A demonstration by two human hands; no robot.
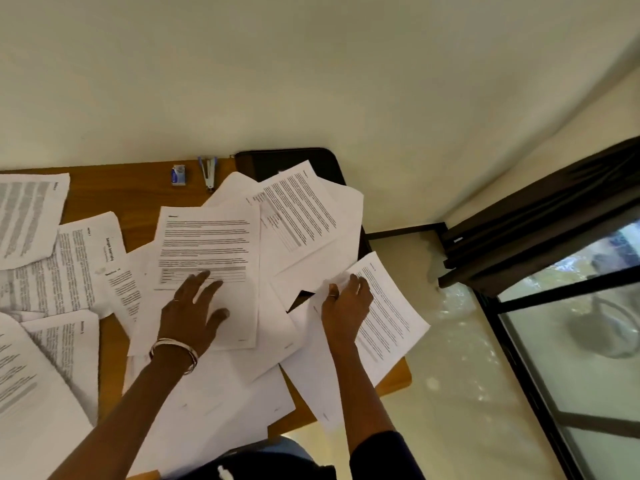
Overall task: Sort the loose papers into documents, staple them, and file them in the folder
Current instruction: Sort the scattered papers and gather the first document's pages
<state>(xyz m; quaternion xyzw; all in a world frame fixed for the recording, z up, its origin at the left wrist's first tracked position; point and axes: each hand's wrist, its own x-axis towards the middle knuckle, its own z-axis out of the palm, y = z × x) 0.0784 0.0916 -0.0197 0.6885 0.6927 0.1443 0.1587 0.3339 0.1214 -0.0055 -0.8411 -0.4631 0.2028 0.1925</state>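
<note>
My left hand (194, 306) lies flat with its fingers spread on a printed sheet (207, 258) near the middle of the desk (138, 195); as I read it, that open grip pins the page so the heap beneath does not slide while the other hand works. My right hand (346, 303) has its fingers curled at the near edge of another printed page (388, 306) that juts past the desk's right corner, and it seems to pinch that edge to lift it free, though I cannot see the thumb to be sure. Around both hands the loose papers (242, 375) overlap at every angle, some face down, so sorting looks to be at an early stage. More pages (31, 216) lie apart toward the left, perhaps the start of separate piles. At the far edge by the wall (311, 81) sit the stapler (209, 173) and a small box (179, 175), likely staples, kept clear of the mess until a set is complete. The dark folder (294, 161) lies at the far right corner, closed as far as I can tell, half buried under sheets, and will need uncovering before filing.
</note>
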